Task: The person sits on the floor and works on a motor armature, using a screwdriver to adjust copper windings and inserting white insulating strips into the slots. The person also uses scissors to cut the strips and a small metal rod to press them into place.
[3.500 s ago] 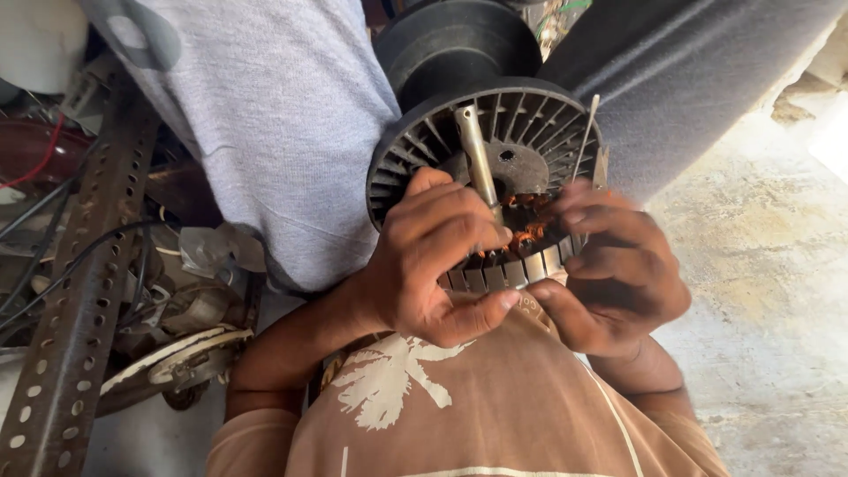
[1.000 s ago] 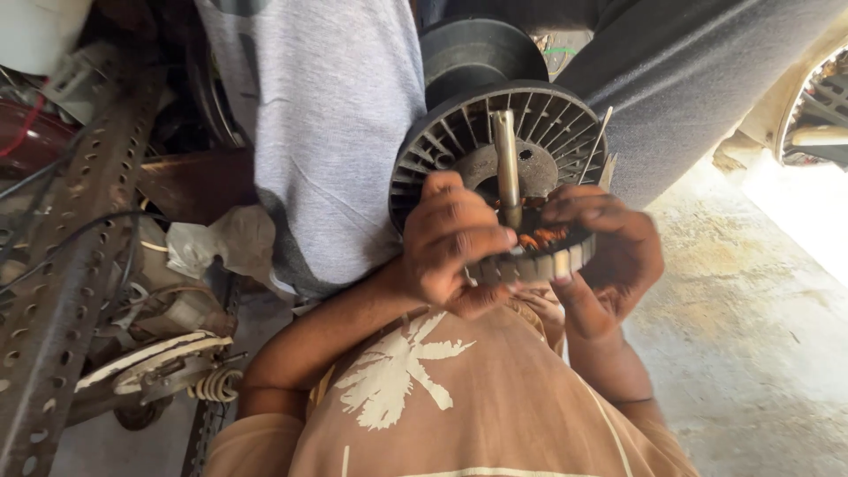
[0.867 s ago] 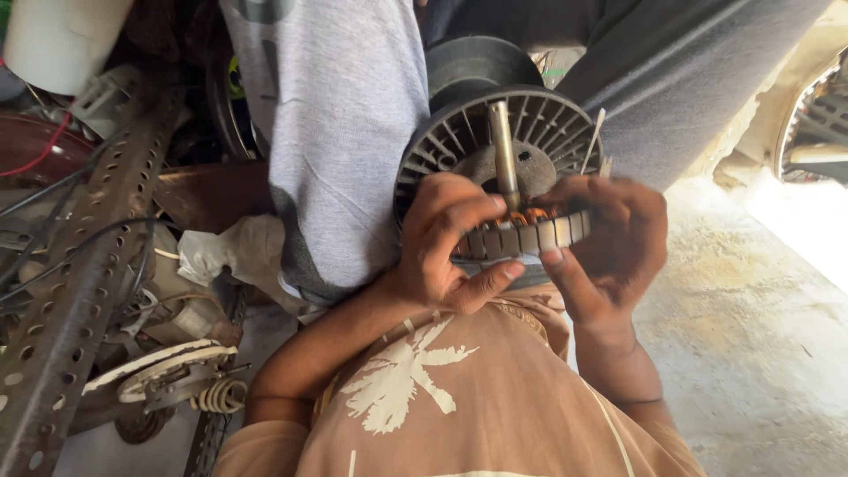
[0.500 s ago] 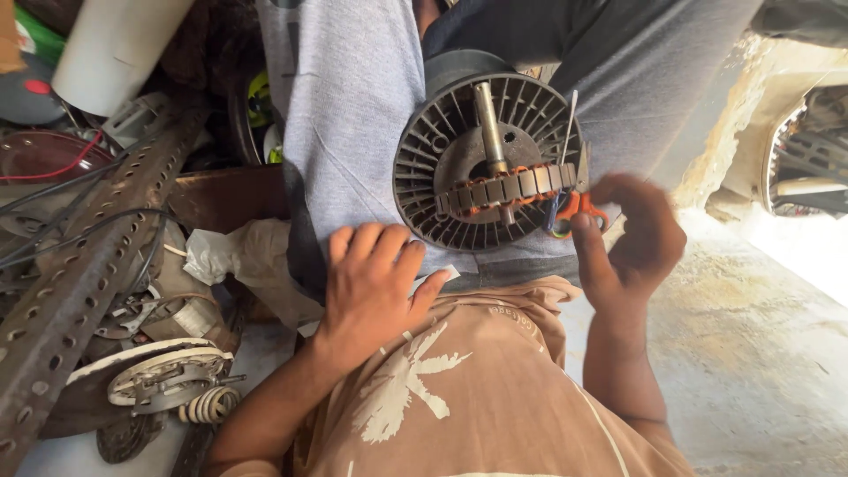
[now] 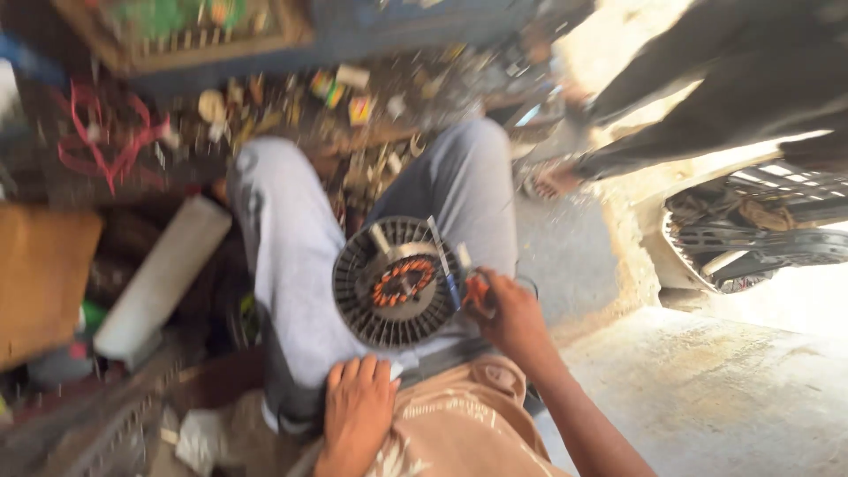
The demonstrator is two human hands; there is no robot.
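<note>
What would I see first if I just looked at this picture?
First, the round dark motor part with slotted fins and orange copper coils in its middle, resting on the lap of grey trousers. The right hand touches its right edge beside a thin tool, while the left hand lies flat below it. Bright sunlit concrete floor fills the lower right.

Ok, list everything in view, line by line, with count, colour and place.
Round finned motor part: one, dark grey with orange windings, on the lap.
Thin tool: one, orange-handled, against the part's right edge.
White tube: one, left.
Red wire: one tangle, upper left.
Brown board: one, far left.
Small clutter: many, mixed colours, top.
Concrete floor: pale, right.
Legs: two, grey trousers.
Left hand: resting on the thigh.
Right hand: gripping the tool.
</note>
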